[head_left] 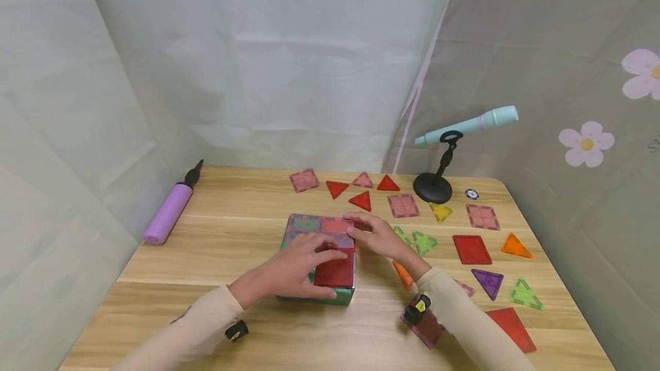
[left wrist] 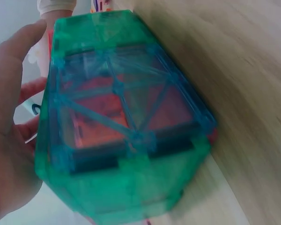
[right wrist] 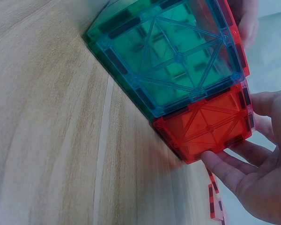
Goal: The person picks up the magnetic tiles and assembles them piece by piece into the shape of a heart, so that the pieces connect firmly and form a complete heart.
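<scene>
A box of translucent magnetic tiles (head_left: 340, 296) stands on the table, its walls green, blue and red. Pinkish-grey tiles cover the far part of its top, and a dark red square tile (head_left: 335, 272) lies at the near right. My left hand (head_left: 291, 268) reaches over the near left of the box, its fingers loosely spread above the red tile. At the far right corner my right hand (head_left: 380, 237) touches the box with fingertips and thumb. The right wrist view shows fingertips against the edge of a red side tile (right wrist: 206, 126), beside a blue tile (right wrist: 178, 61) over green.
Loose square and triangular tiles, including a red square (head_left: 471, 249) and a purple triangle (head_left: 487, 283), lie across the right side. A light-blue microphone (head_left: 476, 123) sits on a black stand (head_left: 432, 188) at the back right. A purple hand pump (head_left: 169, 212) lies at left.
</scene>
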A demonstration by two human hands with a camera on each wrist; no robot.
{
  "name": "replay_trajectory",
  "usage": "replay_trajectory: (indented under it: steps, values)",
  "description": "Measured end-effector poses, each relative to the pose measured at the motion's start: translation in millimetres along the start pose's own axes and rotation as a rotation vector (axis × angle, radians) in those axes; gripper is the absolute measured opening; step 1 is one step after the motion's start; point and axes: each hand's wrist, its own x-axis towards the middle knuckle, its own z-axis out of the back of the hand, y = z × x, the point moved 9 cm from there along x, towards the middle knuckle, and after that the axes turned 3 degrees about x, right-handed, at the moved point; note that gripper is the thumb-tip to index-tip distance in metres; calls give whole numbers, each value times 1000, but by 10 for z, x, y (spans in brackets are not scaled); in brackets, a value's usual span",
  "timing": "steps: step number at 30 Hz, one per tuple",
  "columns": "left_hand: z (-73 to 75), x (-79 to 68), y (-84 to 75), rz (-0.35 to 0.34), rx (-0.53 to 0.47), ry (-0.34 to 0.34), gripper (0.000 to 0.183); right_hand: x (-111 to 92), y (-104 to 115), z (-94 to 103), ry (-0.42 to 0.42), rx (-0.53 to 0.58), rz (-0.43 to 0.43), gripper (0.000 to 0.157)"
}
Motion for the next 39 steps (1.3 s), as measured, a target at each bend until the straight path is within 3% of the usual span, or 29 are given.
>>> replay_trajectory:
  steps: [5,12,18,27,33,36,39]
  values:
    - [-87,82,-80,-50,2,71,67,-1,15,5,-2,-8,11,44]
    - [-99,150,-176,-104,26,83,62,-8,41,10,0,-2,17,44]
    - [-168,194,-181,-77,50,105,52,-5,59,1,2,3,30,44]
    - [-136,201,-227,-91,76,85,44,1,31,7,-6,-25,15,42]
    - [-130,156,-230,-100,38,82,49,-17,27,4,0,-26,10,41]
    - [-50,123,-151,-71,-49,47,57,-17,31,-3,9,-11,14,43]
    - [129,45,39,0,-125,-65,53,-15,30,0,7,15,8,43]
